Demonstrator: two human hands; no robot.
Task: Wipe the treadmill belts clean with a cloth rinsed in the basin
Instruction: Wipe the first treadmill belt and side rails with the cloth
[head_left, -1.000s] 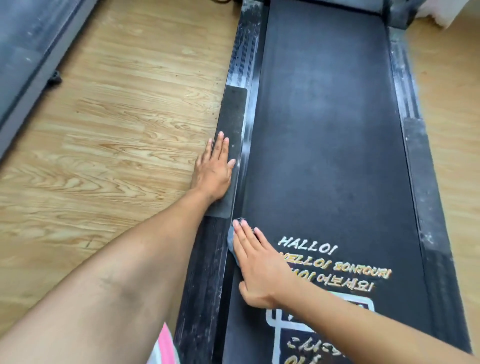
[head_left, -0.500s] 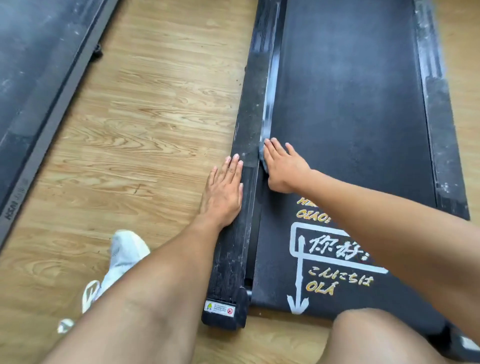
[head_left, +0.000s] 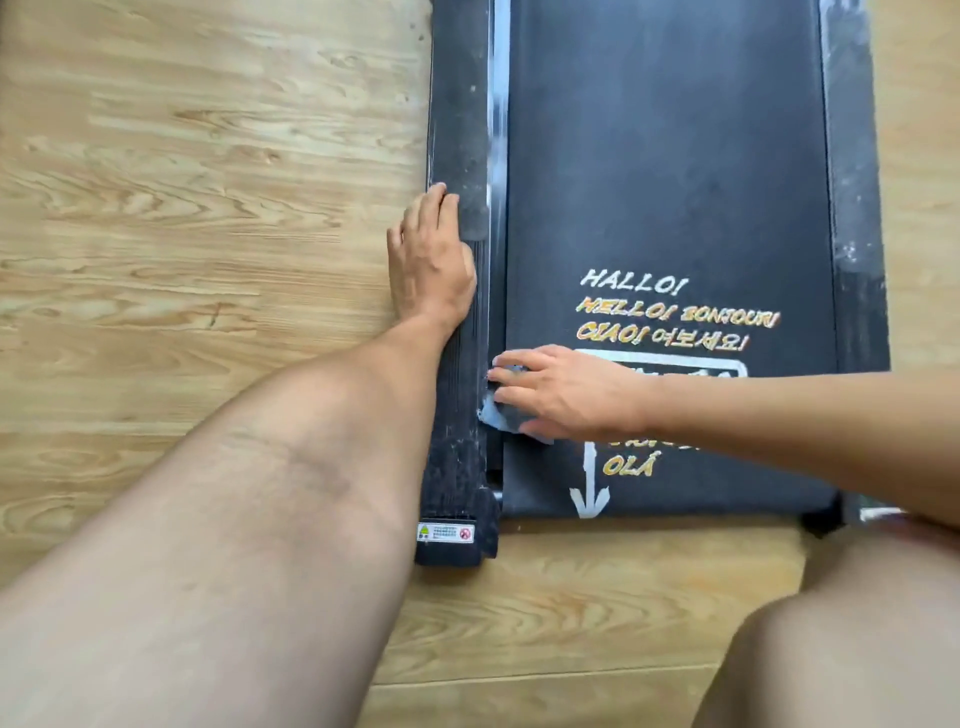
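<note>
One black treadmill belt (head_left: 670, 156) lies on wooden flooring (head_left: 208, 208).

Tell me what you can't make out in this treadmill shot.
Head view:
- cloth: mostly under the right hand.
- belt lettering: partly covered by that hand and forearm.
- warning sticker: print too small.
- treadmill: front end cut by the top edge.
- basin: not in frame.

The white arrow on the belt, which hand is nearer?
Right. The right hand presses the cloth at the tail of the arrow; the left hand rests on the side rail, farther up.
</note>
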